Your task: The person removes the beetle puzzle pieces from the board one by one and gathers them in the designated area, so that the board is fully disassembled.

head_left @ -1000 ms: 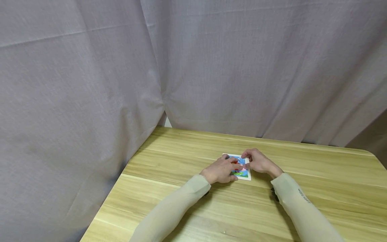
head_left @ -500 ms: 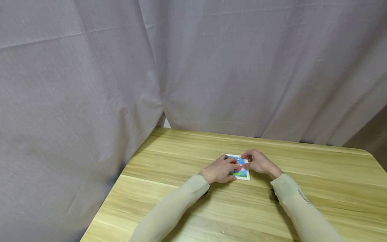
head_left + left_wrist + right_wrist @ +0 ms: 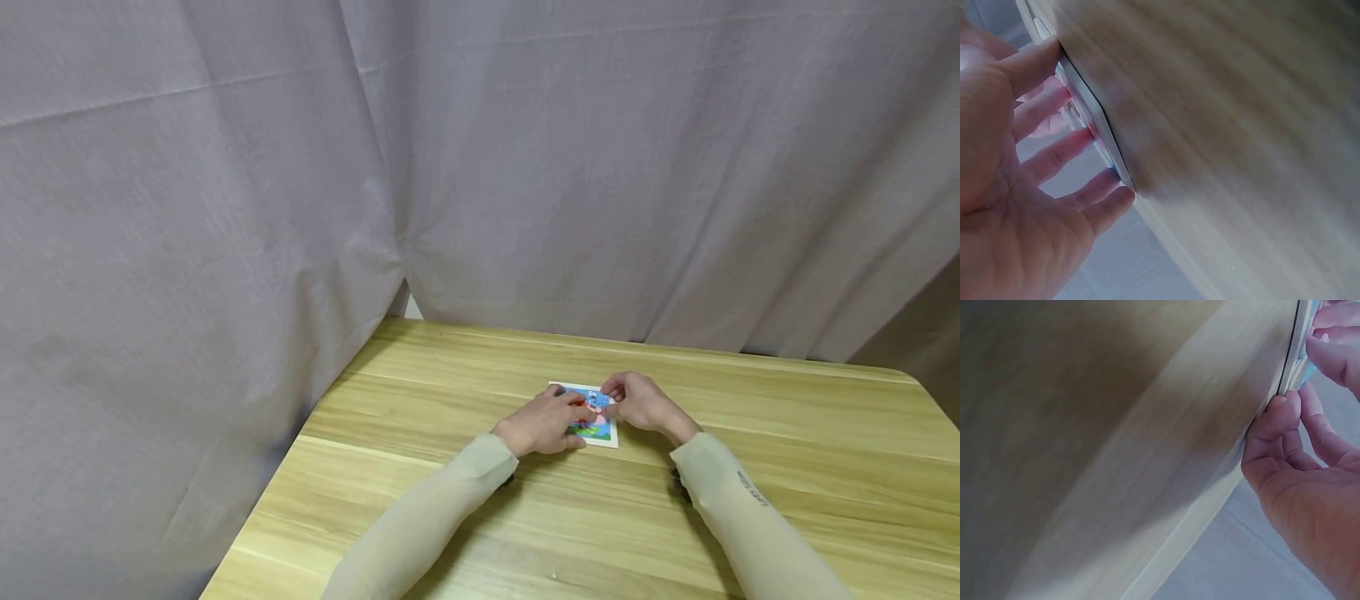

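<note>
One left hand, fingers spread, partly hides one picture board on one counter; one right hand, fingers bent, touches its edge, grip unclear.

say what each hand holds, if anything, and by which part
The left hand rests on the picture, gripping nothing. The right hand is at the picture's right edge; whether it pinches anything cannot be told.

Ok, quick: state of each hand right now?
Left hand: open, fingers spread on the picture board.
Right hand: fingers bent at the board's right side; whether it pinches anything can't be told.
</note>
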{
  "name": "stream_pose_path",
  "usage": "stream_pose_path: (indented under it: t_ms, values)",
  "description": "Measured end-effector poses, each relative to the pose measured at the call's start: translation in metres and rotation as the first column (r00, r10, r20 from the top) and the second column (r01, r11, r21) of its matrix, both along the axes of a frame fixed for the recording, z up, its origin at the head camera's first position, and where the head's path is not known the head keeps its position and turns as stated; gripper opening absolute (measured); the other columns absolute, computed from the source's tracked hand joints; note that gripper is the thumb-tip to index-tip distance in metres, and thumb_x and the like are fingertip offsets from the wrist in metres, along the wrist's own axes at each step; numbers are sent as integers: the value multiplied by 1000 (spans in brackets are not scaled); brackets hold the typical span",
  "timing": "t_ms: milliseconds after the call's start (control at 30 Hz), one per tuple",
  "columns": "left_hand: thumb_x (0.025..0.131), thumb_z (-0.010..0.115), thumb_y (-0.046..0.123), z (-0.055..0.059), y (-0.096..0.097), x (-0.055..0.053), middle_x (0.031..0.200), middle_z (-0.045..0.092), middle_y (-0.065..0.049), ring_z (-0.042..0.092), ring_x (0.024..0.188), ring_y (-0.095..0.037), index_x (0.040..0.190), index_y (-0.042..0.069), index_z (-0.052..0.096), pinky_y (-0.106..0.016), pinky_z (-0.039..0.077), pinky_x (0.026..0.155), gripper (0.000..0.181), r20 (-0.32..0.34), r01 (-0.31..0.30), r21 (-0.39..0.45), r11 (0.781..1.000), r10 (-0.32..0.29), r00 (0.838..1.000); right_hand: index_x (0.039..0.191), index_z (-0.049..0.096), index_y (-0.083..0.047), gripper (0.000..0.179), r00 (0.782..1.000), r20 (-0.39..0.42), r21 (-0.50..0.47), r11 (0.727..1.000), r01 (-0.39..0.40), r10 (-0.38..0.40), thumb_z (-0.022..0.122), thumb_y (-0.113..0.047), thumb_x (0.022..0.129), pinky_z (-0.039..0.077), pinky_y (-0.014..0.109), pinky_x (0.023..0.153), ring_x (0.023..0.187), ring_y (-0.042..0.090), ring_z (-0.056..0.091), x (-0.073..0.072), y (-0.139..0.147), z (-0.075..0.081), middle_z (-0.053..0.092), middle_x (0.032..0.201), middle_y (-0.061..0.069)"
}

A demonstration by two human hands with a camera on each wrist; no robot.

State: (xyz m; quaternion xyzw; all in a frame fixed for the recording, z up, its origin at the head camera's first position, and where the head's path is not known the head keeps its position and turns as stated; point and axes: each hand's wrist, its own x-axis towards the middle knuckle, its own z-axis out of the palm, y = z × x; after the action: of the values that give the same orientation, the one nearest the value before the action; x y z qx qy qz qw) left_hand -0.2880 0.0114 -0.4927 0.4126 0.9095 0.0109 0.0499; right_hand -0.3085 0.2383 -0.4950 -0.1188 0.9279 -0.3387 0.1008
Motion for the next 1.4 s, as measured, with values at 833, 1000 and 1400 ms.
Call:
stream_pose_path:
  t_ms: [833,1000,1400]
  values:
    - [106,70,48,-4,-15,-6,170,49,-6,44,156,-28,154,15,62,-37,44,130,58,93,-195,91,977,186,978,119,68,10,33,995,-53,-45,996,80,-82,82,-6,93,49,17,72,94,17,60,30,61,5,71,105,16]
    - [106,71,47,-5,-15,-8,168,50,-6,46,154,-27,154,14,63,-36,49,125,60,104,-196,87,977,187,977,120,68,10,33,994,-59,-34,995,91,-93,80,-6,95,49,17,71,91,11,58,35,83,5,71,105,14]
    - [105,73,45,0,-8,-6,168,50,-6,45,154,-27,153,14,64,-36,54,120,58,122,-201,89,976,190,974,120,68,12,32,992,-83,23,995,101,-99,80,-5,95,50,17,69,83,-2,56,46,134,8,72,101,12]
